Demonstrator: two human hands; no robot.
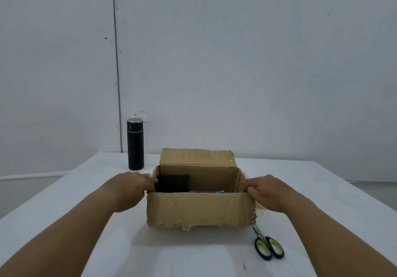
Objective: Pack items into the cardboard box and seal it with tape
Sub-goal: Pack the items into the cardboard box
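1. Two side flaps of the box (200, 209) are gripped, the left flap by the left hand (131, 187) and the right flap by the right hand (265, 190); the box sits mid-table (64, 201), open end up.
2. Its long axis runs left to right, with the far flap raised.
3. Both side flaps would best be folded inward together and kept level, so the black item (171, 183) inside is cleared.
4. Scissors (267, 245) lie near right; a flask (135, 144) stands far left.

Worn brown cardboard box (200, 209) sits upright on a white table, top open, a black rectangular item (172, 183) inside at left.
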